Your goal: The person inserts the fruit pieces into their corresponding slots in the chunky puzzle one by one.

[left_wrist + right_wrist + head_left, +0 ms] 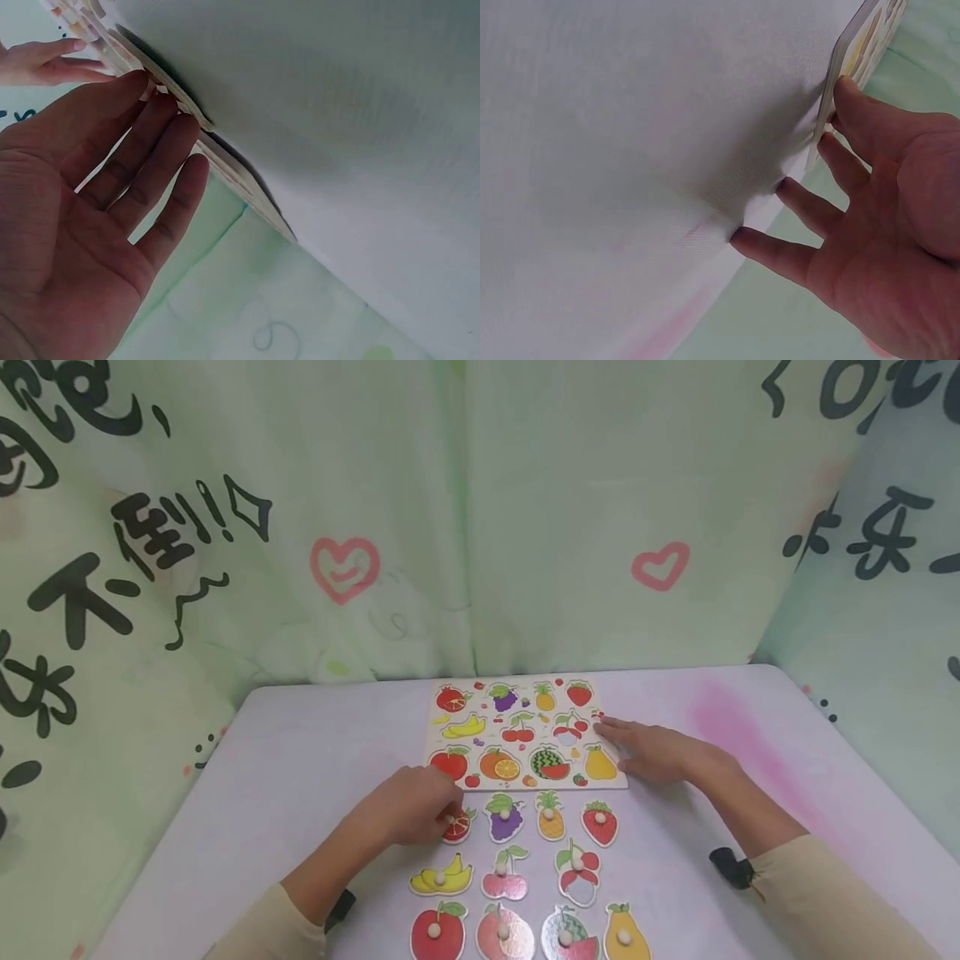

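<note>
From the head, the left hand [416, 806] pinches the red pomegranate piece [458, 829] on the surface [322, 743], just this side of the fruit board [555, 786], with the pomegranate picture [451, 699] straight ahead. In the left wrist view, thumb and pointer tips meet at the piece; in the right wrist view, the right hand [885, 225], farther from it, spreads its fingers at the board's edge.

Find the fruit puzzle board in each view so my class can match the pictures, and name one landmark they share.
Head: fruit puzzle board slightly below and right of centre.
Left wrist: upper left to centre, steeply slanted, partly behind the left hand.
Right wrist: upper right, cut off by the frame.
Shared landmark: the right hand, also upper left in left wrist, lower right in right wrist.
</note>
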The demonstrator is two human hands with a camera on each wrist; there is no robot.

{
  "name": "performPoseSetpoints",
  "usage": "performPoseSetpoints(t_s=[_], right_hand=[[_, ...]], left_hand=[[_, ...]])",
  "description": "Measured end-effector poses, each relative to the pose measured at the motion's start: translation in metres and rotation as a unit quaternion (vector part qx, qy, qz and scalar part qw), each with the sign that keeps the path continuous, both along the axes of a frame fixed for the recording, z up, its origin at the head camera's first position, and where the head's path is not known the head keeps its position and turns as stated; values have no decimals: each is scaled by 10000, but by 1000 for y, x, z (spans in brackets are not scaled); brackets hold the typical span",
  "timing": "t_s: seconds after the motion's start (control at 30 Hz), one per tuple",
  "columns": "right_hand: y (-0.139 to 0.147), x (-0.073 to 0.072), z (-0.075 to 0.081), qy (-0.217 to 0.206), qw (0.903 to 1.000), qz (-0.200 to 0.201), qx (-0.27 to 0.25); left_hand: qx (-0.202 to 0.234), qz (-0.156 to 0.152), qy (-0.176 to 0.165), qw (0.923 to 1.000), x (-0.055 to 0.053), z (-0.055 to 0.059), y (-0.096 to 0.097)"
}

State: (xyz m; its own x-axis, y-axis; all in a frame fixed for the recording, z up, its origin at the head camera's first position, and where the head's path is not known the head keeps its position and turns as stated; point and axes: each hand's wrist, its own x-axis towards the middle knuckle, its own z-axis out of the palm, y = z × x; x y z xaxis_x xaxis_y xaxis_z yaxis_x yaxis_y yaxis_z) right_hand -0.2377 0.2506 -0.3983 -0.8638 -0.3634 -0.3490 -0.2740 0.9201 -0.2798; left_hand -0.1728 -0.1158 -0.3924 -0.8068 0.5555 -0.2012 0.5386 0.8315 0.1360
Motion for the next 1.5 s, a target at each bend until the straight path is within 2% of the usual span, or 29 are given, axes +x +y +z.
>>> performPoseSetpoints(t_s=[0.17,0.27,0.47,0.67,0.9,1.03,1.23,1.5], right_hand=[[0,2,3,-20,10000,-40,-21],[1,4,5,-10,10000,-35,-10],[5,5,10,123,9999,6,2],[7,4,8,120,9999,-5,38],[5,4,6,90,9999,26,44],[3,4,8,117,9999,25,-9],[-1,4,6,103,9999,-7,-18],[-3,7,6,28,9999,-104,-87]], left_hand=[[133,-65,-54,9999,-2,12,-4],[208,-2,-130,9997,-10,19,-5],[124,77,-1,9999,-41,23,-3],[156,272,77,9995,-73,19,-3],[49,518,42,9986,-105,15,-2],[-46,546,109,9984,-124,13,0],[-186,606,241,9977,-148,17,3],[-197,717,279,9968,-168,15,2]])
